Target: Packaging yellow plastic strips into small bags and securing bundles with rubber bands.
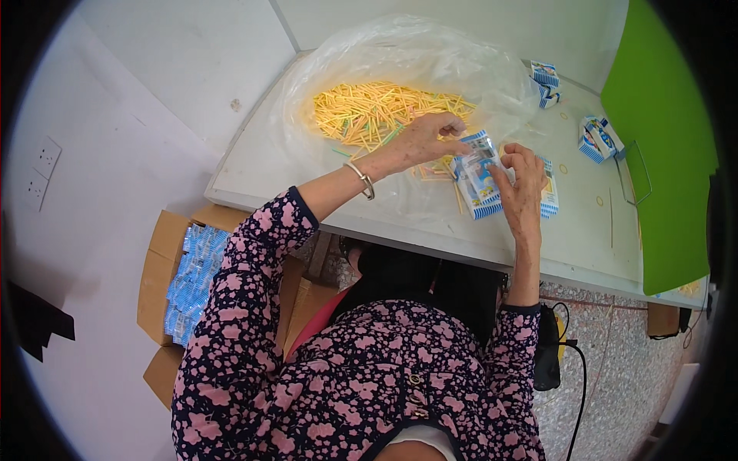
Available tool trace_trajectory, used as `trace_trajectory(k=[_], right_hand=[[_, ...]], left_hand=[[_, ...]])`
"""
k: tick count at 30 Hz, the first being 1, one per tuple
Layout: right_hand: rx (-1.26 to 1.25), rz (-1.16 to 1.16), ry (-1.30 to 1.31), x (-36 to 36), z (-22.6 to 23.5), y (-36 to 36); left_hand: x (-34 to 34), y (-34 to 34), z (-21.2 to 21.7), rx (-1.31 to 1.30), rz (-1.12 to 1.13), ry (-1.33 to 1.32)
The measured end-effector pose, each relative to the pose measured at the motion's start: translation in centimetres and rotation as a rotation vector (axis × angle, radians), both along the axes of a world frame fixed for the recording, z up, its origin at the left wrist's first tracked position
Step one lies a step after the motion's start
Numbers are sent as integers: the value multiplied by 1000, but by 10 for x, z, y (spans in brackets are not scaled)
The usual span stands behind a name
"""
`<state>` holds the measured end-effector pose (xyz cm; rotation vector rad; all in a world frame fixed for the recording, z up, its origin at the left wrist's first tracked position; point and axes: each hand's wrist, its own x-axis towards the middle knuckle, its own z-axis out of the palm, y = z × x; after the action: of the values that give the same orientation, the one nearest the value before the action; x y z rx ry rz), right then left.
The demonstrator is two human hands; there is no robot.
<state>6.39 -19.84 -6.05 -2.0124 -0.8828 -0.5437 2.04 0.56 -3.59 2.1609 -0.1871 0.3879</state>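
Your right hand grips one blue packet; your left hand pinches sticks just left of it.

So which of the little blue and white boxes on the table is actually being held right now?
The blue and white box at the table's front edge, gripped by the right hand with the left hand at its top. The other boxes lie untouched farther right and toward the back.

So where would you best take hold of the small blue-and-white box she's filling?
Probably by its long side walls, near the lower closed end, coming from the right as the right hand does. The small blue-and-white box stands tilted with its open top toward the left hand, so that end should stay free.
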Motion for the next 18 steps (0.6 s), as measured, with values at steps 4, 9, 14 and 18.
trace_trajectory(k=[4,9,14,18], right_hand=[[47,146,162,3,4,5],[183,320,484,3,6,17],[167,397,683,5,0,22],[157,437,675,11,-18,32]], left_hand=[[1,-3,11,-35,-58,146],[-2,2,12,35,-30,53],[-6,8,13,98,4,35],[-15,10,9,108,33,5]])
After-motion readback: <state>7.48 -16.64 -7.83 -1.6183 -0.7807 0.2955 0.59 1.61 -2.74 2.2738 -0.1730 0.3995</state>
